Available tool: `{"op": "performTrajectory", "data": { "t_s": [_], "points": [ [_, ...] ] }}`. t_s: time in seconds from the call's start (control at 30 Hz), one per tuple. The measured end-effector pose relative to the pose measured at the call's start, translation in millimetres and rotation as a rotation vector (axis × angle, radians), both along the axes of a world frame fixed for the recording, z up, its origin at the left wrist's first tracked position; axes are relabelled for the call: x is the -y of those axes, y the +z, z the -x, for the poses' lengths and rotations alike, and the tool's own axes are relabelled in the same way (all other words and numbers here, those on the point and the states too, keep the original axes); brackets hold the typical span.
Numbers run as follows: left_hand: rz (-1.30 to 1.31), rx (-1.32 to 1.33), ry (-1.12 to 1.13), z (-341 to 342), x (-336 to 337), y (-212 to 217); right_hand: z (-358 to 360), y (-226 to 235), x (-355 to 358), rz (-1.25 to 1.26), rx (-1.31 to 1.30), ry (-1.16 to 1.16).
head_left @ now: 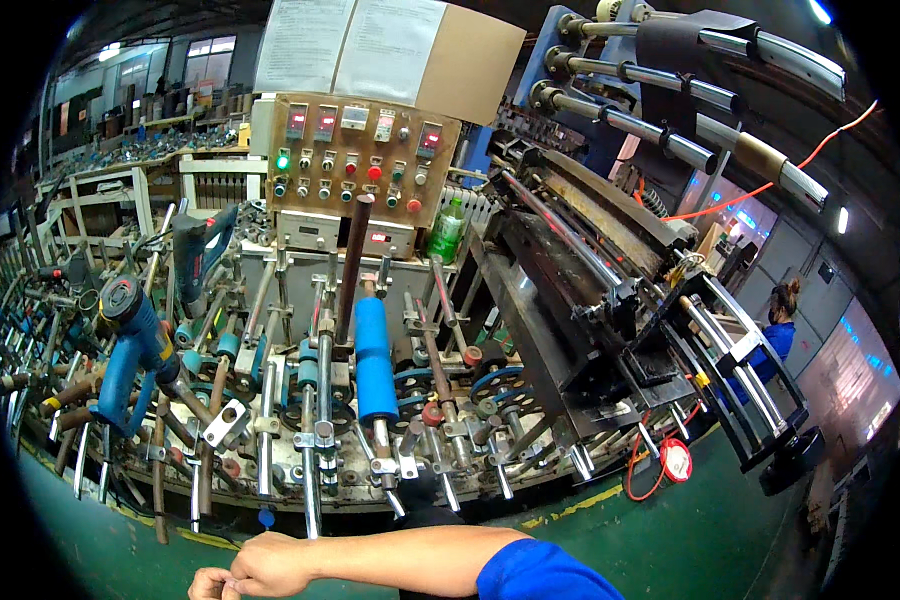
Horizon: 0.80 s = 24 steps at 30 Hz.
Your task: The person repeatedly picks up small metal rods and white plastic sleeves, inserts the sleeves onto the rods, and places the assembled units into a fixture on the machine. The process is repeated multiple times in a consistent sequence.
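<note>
My right hand [273, 566] is at the lower edge, left of the middle, at the end of a bare forearm with a blue sleeve. Its fingers are curled closed, and whatever they may grip is hidden. Close against it, at the picture's bottom edge, shows part of my left hand [210, 584], its fingers also bent together. I cannot make out anything between the two hands. Beyond them stands a long machine bed with metal rods and a blue roller [374, 358]. A blue heat gun [130, 340] is propped among the rods on the left.
A control panel [435, 130] with lit displays and buttons stands behind the rods, a green bottle [448, 232] beside it. Steel rollers [670, 90] jut out at upper right. A red and white round object [676, 460] hangs low. A person in blue [776, 340] is at far right.
</note>
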State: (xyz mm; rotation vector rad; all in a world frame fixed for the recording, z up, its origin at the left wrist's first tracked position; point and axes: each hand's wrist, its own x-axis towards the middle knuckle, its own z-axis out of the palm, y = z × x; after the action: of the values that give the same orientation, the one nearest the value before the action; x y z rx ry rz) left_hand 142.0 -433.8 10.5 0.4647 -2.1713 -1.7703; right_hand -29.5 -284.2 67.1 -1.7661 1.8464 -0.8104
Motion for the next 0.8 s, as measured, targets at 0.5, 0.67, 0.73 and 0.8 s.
{"op": "performTrajectory", "data": {
  "t_s": [0.5, 0.67, 0.73, 0.8],
  "points": [
    [-0.141, 0.017, 0.034, 6, -9, -32, -3, 13, 0, -0.089, -0.191, 0.078],
    [-0.132, 0.027, 0.05, 8, -14, -25, -10, -14, 3, 0.043, -0.139, -0.018],
    [-0.16, 0.012, 0.069, 10, -21, -27, -15, -23, 2, 0.013, -0.154, -0.026],
    [-0.165, 0.067, 0.078, 7, -22, -31, -16, -25, 3, -0.013, -0.171, 0.004]
  ]
}}
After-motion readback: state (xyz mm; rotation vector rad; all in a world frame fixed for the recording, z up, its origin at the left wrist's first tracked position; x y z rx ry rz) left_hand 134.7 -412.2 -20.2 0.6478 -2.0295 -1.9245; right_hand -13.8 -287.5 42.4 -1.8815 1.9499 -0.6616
